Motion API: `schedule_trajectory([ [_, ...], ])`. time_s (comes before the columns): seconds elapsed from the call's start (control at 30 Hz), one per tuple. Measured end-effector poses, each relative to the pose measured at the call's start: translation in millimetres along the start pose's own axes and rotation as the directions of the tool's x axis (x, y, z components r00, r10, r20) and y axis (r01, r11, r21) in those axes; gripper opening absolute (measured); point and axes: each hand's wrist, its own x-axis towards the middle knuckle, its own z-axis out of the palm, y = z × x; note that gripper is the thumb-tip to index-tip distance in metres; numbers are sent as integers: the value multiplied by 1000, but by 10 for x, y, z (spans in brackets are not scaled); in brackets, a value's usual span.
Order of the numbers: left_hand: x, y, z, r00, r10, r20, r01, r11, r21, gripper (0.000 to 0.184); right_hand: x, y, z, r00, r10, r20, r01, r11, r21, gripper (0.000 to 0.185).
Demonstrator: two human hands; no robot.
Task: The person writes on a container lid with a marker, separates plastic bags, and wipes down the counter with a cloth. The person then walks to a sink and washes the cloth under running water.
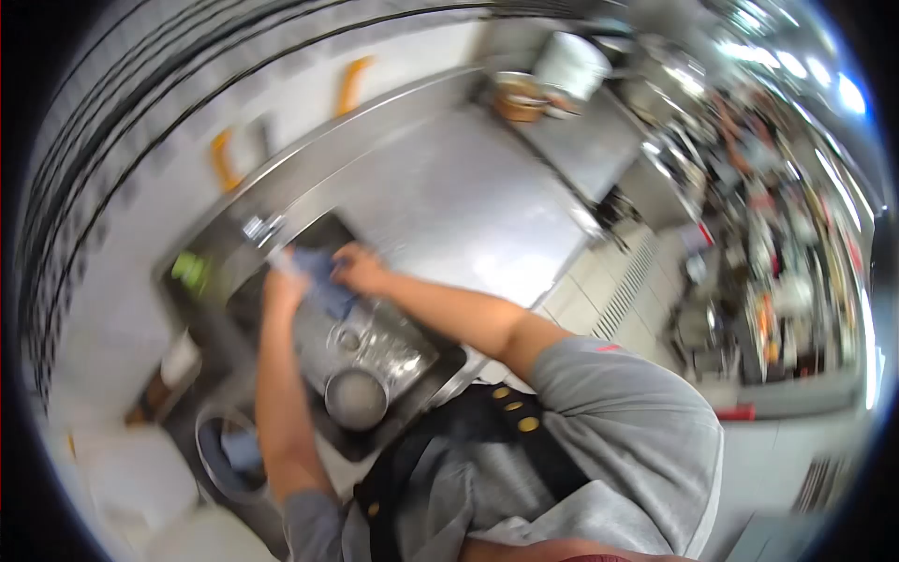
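Over the sink, a blue-grey cloth hangs between my two hands. My left hand is closed on its left side, just under the faucet, though motion blurs the fingers. On the cloth's right upper edge, my right hand has its fingers bent and pinched on the fabric. Below the cloth lies the sink's drain. A round metal bowl rests in the near end of the basin, close to my body.
Right of the sink stretches a steel counter, with a brown tub and a white container at its far end. A green item lies left of the faucet. A round bucket with something blue inside stands at lower left.
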Motion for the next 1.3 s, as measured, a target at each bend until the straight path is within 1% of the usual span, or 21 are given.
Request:
schedule_trajectory([
  [0.07, 45, 67, -55, 989, 61, 134, -57, 998, -30, 63, -110, -241, -112, 990, 121, 70, -92, 943, -319, 97],
  [0.13, 77, 48, -88, 957, 232, 172, -221, 972, -81, 46, -46, -131, 86, 988, -103, 116, 118, 984, -133, 108],
  [0.2, 175, -60, -37, 947, 265, 183, -247, 962, -119, 38, -103, -401, 149, 996, -30, 90, 30, 1000, -2, 117],
  [0.27, 320, -239, 6, 952, 26, 307, 77, 945, -318, 38, -96, -545, 262, 999, -3, 47, 3, 1000, 8, 117],
  [0.37, -214, 1008, -757, 962, -93, 257, -61, 843, 535, 47, 164, -389, 705, 985, -175, 5, 175, 985, -1, 113],
  [0.43, -158, 772, -694, 955, -140, 263, -14, 861, 508, 45, 230, -437, 771, 932, -361, -15, 361, 932, -20, 109],
  [0.5, -95, 224, -555, 996, 88, 0, -87, 986, -140, 43, 180, -620, 693, 949, -283, 139, 219, 910, 351, 98],
  [0.57, -215, 414, -864, 975, -53, 214, 118, 945, -304, 49, 223, -549, 853, 946, -325, 1, 308, 897, 317, 92],
  [0.63, -281, 279, -916, 963, 122, 240, 172, 406, -897, 48, 228, -669, 800, 920, -361, -153, 390, 882, 263, 85],
  [0.7, -352, 95, -1006, 973, 21, 228, 204, 374, -905, 46, 170, -915, 687, 980, -64, 188, 123, 939, -321, 61],
  [0.77, -489, -27, -1058, 996, -17, 85, 86, 18, -996, 41, 412, -838, 789, 970, 80, 229, 22, 912, -409, 44],
  [0.83, -373, -467, -725, 987, -153, 39, 64, 159, -985, 53, 515, -907, 786, 922, 279, 267, -112, 855, -506, 37],
  [0.9, -370, -519, -561, 773, -442, 454, 605, 302, -737, 75, 455, -1176, 667, 918, 261, 298, -69, 846, -529, 42],
  [0.97, -227, -680, -104, 610, -386, 692, 784, 168, -598, 85, 332, -1356, 464, 913, 245, 325, -30, 836, -548, 48],
  [1.0, -260, -511, -167, 614, -389, 687, 780, 165, -604, 85, 290, -1334, 389, 939, 170, 299, -8, 880, -475, 47],
  [1.07, -377, 87, -310, 646, -220, 731, 677, -278, -681, 84, 139, -1266, 183, 974, 34, 225, 42, 945, -323, 47],
  [1.1, -300, 32, -219, 648, -223, 729, 673, -282, -684, 84, 47, -1281, 67, 983, -30, 181, 75, 966, -246, 46],
  [1.17, -86, -107, 34, 882, -194, 429, 376, -259, -890, 75, -9, -1303, -40, 986, -149, 75, 155, 984, -92, 46],
  [1.2, -135, 66, 43, 939, -268, 215, 199, -86, -976, 61, 41, -1057, 94, 996, -73, -57, 89, 927, 364, 51],
  [1.23, -149, 300, -33, 939, -271, 211, 194, -86, -977, 61, 38, -1085, 78, 996, -77, -53, 92, 927, 363, 51],
  [1.3, -160, 627, -239, 937, -275, 215, 245, 78, -966, 56, -5, -1168, 74, 979, 67, 193, -203, 213, 956, 48],
])
